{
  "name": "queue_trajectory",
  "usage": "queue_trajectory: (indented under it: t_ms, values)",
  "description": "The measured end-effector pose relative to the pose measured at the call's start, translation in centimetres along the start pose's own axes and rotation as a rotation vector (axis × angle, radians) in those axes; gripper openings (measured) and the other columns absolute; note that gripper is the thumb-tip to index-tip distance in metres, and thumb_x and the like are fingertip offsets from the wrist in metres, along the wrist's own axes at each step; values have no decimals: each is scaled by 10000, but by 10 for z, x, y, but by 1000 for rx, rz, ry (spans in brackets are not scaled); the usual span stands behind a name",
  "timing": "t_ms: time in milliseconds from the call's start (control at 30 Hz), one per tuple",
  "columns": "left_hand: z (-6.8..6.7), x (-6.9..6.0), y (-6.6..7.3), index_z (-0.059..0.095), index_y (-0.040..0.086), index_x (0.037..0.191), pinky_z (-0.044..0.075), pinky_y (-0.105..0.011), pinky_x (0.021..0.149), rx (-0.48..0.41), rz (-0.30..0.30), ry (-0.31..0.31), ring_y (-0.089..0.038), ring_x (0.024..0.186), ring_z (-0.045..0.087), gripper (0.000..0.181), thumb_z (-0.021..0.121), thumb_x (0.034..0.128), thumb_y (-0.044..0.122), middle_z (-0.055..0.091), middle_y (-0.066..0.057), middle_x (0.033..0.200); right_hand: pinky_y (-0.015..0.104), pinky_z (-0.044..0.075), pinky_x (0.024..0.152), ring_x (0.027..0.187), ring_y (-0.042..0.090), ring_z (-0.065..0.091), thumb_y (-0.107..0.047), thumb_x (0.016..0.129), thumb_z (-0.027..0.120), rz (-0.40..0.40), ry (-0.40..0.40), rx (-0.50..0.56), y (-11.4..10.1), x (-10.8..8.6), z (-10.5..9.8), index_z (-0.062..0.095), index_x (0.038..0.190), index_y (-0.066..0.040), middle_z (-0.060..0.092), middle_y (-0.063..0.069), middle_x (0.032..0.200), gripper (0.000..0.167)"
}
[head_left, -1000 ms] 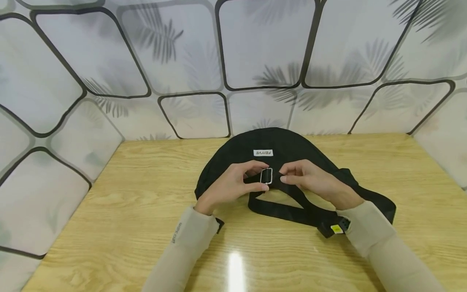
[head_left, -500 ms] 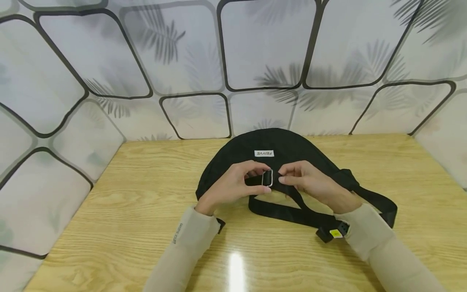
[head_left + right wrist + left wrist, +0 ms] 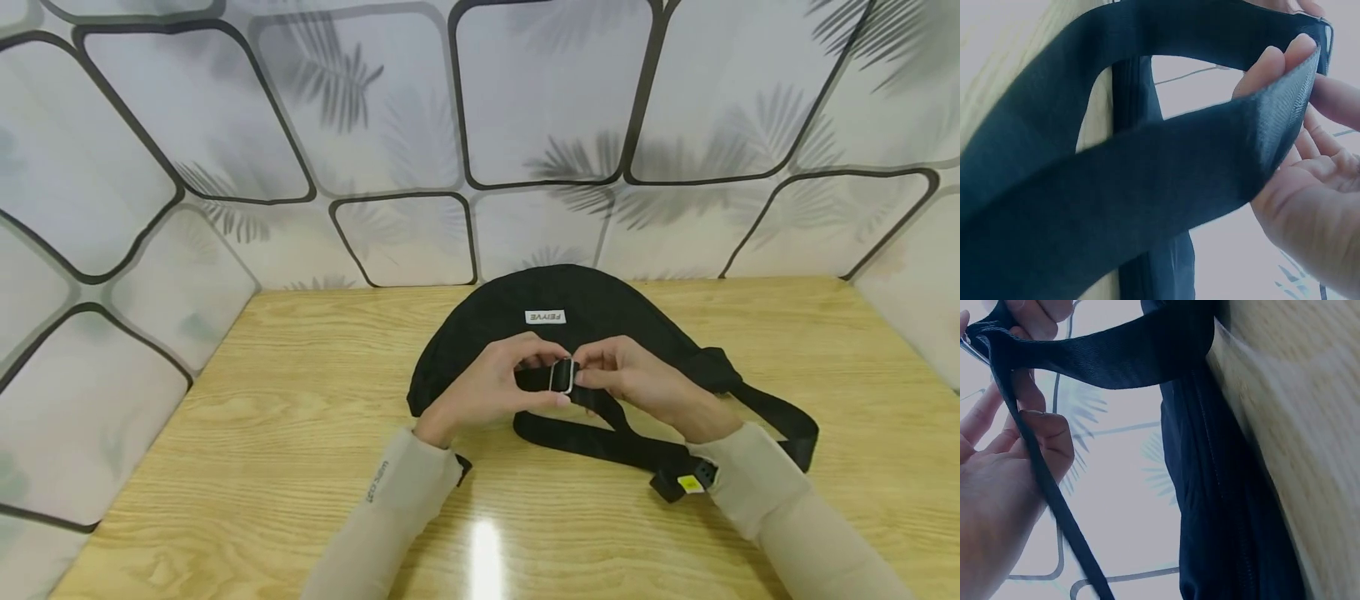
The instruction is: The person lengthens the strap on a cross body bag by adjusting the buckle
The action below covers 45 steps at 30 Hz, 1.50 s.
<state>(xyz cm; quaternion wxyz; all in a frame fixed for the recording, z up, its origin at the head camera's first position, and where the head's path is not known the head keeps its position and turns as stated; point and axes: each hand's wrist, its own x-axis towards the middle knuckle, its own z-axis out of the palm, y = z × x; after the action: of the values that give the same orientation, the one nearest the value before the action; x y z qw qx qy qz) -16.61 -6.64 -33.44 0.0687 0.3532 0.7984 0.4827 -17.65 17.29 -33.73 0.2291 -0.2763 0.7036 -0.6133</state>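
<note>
Head view, left to right: a pale cream sleeve (image 3: pixel 408 479) leads to the left hand (image 3: pixel 487 387), whose thumb and fingers pinch a silver rectangular metal buckle (image 3: pixel 571 377) by its lower and upper edges. Behind both hands, a half-moon-shaped black fabric bag (image 3: pixel 585 321) lies on the pale wood-grain table (image 3: pixel 300 400), its small white label (image 3: pixel 545 317) facing up. Just right of the buckle, the right hand (image 3: pixel 652 383) pinches the wide black webbing strap (image 3: pixel 592 440) between thumb and fingertips, right up against the metal frame; the right wrist view shows the webbing folded over at those fingertips. Farther right, the strap loops out past the bag's corner.

Bringing strap and buckle together looks done, and webbing already crosses the frame. Whether the pinched part has gone through is hidden; feeding it in and drawing the slack appear to be left, by my judgement.
</note>
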Motion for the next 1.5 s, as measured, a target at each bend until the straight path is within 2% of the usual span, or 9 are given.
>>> queue_trajectory:
  t_ms: [100, 200, 300, 533, 833, 1000, 1133, 1500]
  values:
    - [-1, -1, 2, 666, 81, 1285, 508, -381, 843, 23, 6, 12, -206, 965, 568, 450, 826, 877, 183, 619, 9, 1080, 221, 412, 517, 500, 63, 474, 9, 1001, 549, 5, -4, 14, 0, -1, -1, 670, 935, -9, 620, -30, 680, 139]
    - [-3, -1, 2, 670, 84, 1270, 497, -326, 829, 35, 21, 44, -163, 936, 563, 448, 839, 864, 170, 627, 11, 1058, 257, 505, 574, 520, 109, 566, -2, 1013, 543, 14, 1, 76, -1, -2, -4, 679, 960, -18, 681, 12, 743, 147]
    - [-5, -1, 1, 674, 83, 1280, 486, -300, 824, 12, 20, 64, -132, 923, 561, 454, 839, 863, 160, 635, 9, 1059, 282, 545, 616, 563, 142, 617, 2, 1020, 536, 9, 0, 130, -2, -2, -5, 689, 973, -30, 703, 28, 799, 163]
    - [-2, -1, -1, 694, 90, 1288, 487, -310, 836, -76, -12, 88, -151, 932, 584, 441, 828, 869, 133, 662, 6, 1086, 280, 539, 625, 579, 146, 620, 3, 1022, 533, -23, -5, 161, 1, -2, 0, 681, 942, -49, 699, 22, 790, 176]
    - [2, 0, -3, 692, 83, 1289, 476, -305, 819, -59, -1, 56, -147, 939, 535, 450, 835, 867, 146, 650, 6, 1143, 270, 547, 649, 658, 126, 634, -26, 1039, 552, -68, -34, 281, 6, 1, 7, 705, 951, -85, 685, 26, 864, 186]
    - [-4, -2, -1, 687, 69, 1294, 475, -300, 816, -68, 28, 76, -162, 931, 548, 435, 816, 883, 125, 649, 2, 1113, 276, 536, 681, 711, 167, 641, -21, 1054, 498, -75, -103, 219, 9, 2, 0, 676, 994, -37, 665, 58, 861, 189]
    - [-9, -3, 0, 687, 84, 1301, 462, -296, 784, -74, 21, 105, -171, 902, 545, 434, 808, 886, 118, 638, 10, 1055, 289, 534, 686, 702, 196, 645, -3, 1049, 480, -64, -158, 143, 11, 0, -7, 651, 971, 0, 678, 87, 805, 188]
    - [-7, -2, 0, 683, 33, 1290, 468, -279, 772, -107, 36, 89, -148, 890, 562, 436, 810, 874, 76, 650, -18, 1072, 300, 552, 686, 681, 146, 653, 12, 1036, 511, -110, -113, 163, 12, 2, 1, 661, 931, -47, 679, 15, 773, 192]
